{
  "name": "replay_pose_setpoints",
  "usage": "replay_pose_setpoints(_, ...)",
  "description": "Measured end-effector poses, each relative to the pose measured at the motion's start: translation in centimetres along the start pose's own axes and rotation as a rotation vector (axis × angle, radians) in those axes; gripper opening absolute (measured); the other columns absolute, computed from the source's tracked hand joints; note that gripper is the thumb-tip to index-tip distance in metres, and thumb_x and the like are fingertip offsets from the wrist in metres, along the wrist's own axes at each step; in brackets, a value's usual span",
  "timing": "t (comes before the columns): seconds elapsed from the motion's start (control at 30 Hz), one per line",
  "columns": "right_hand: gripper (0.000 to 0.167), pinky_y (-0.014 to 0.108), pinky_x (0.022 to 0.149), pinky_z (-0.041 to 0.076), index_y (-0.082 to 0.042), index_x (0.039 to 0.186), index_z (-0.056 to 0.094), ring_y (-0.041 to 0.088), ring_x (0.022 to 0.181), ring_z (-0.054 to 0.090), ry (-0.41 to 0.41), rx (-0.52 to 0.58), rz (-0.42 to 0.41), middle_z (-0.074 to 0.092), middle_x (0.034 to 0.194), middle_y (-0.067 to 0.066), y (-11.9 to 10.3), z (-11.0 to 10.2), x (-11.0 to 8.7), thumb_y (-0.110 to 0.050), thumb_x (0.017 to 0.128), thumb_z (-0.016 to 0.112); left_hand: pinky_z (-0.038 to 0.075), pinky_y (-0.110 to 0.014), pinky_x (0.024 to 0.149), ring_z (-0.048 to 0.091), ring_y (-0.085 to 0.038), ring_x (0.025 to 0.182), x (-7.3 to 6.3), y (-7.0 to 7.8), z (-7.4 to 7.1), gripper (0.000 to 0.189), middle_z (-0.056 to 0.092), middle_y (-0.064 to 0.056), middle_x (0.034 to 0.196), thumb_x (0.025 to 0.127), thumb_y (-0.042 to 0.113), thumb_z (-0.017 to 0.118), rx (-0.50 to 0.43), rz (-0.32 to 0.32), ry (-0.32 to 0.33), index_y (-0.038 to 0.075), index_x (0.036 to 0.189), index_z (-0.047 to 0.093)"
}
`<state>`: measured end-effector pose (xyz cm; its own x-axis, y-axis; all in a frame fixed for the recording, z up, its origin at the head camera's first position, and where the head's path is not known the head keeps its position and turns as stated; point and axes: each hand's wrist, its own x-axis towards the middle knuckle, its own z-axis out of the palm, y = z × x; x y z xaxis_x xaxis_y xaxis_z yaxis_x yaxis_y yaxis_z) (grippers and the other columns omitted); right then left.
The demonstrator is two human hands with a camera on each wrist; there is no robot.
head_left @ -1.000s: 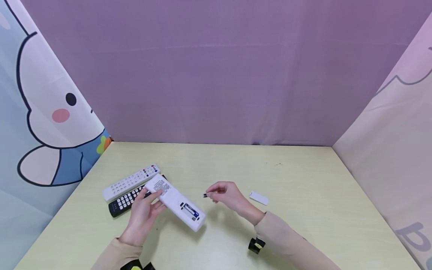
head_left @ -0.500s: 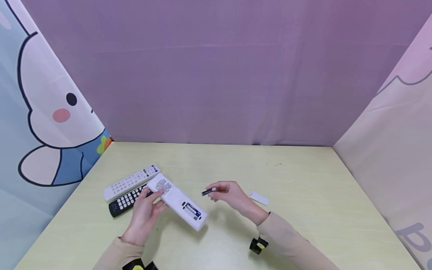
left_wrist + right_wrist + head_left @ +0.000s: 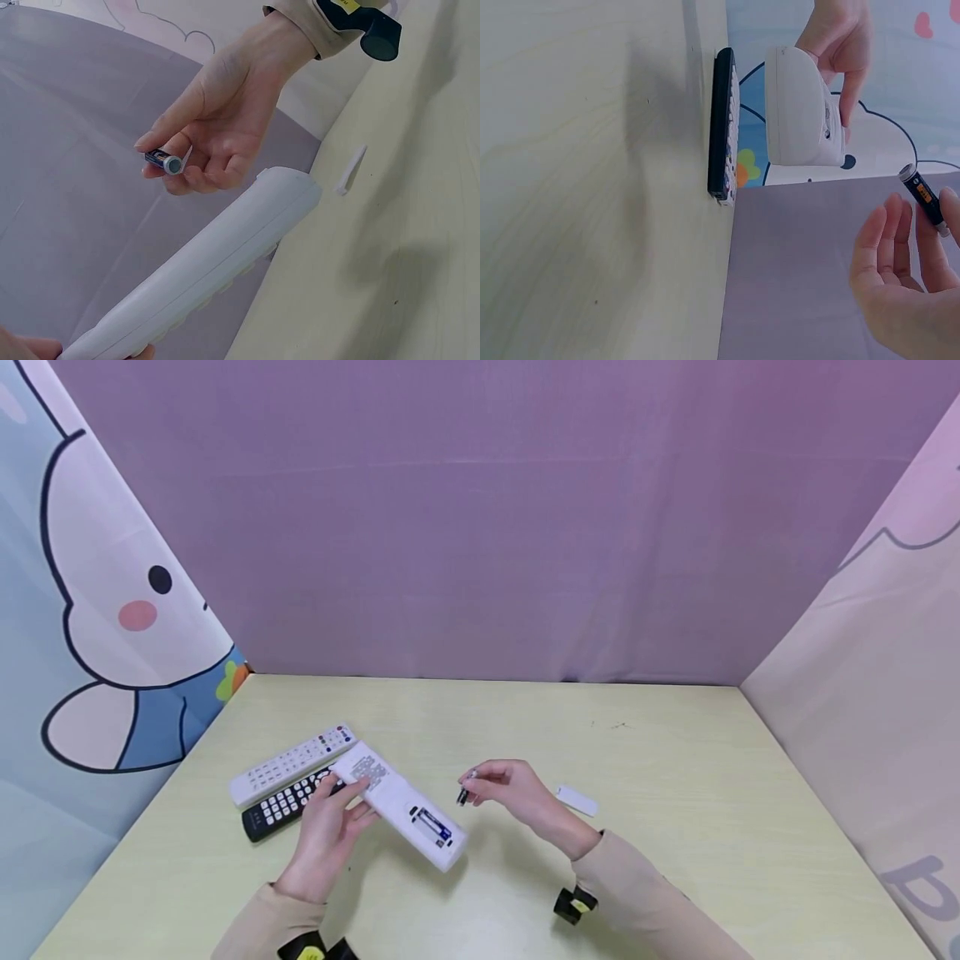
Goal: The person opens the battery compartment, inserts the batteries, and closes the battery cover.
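In the head view my left hand (image 3: 324, 837) grips a white remote control (image 3: 393, 795) by its far end, thumb on the labelled back. The remote is tilted above the table, back side up. Its battery compartment (image 3: 431, 825) is uncovered, and a blue battery shows inside. Just right of the remote's near end, my right hand (image 3: 516, 789) pinches a small dark battery (image 3: 924, 196) between thumb and fingers. The right wrist view shows an orange patch on this battery, which is apart from the remote. The white battery cover (image 3: 577, 801) lies on the table behind the right wrist.
On the table's left side lie another white remote (image 3: 288, 767) and a black remote (image 3: 279, 812) with white buttons, side by side. The held remote's far end overlaps them in the head view. A purple cloth wall (image 3: 480, 527) rises behind the table (image 3: 675, 760).
The battery in my right hand has turned, from pointing toward the left to pointing steeply down. My left hand has shifted the remote slightly to the right.
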<state>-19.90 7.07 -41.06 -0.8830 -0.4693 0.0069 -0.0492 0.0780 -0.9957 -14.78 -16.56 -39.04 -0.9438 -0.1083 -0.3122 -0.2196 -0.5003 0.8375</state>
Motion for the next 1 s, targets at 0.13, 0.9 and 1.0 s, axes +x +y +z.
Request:
replay_pose_setpoints(0.13,0.028,0.028,0.075,0.052,0.005,0.098,0.062,0.017,0.075,0.060,-0.009,0.000,-0.002,0.065,0.091,0.008,-0.2,0.1,-0.1,-0.018,0.082,0.063,0.045,-0.033,0.092,0.060,-0.016,0.090,0.1,-0.1,0.2,0.061,0.029,-0.016,0.133,0.090,0.001,0.040,-0.008,-0.008,0.005,0.012,0.141,0.009)
replay_pose_setpoints(0.9,0.026,0.027,0.072,0.053,0.004,0.097,0.058,0.011,0.071,0.059,0.010,-0.004,-0.058,0.065,0.081,0.010,-0.3,1.7,-0.2,-0.008,0.076,0.068,0.047,-0.034,0.089,0.061,-0.018,0.089,0.5,-0.5,1.5,0.058,0.039,-0.016,0.124,0.088,0.001,0.042,0.010,-0.003,-0.025,0.008,0.140,0.015)
replay_pose_setpoints(1.0,0.025,0.024,0.072,0.053,0.002,0.097,0.059,0.011,0.072,0.059,0.017,-0.037,-0.067,0.064,0.082,0.011,-0.3,1.8,-0.2,-0.008,0.075,0.068,0.047,-0.035,0.089,0.061,-0.018,0.089,0.5,-0.6,1.7,0.056,0.038,-0.016,0.124,0.088,0.000,0.042,0.012,-0.002,-0.024,0.007,0.139,0.017)
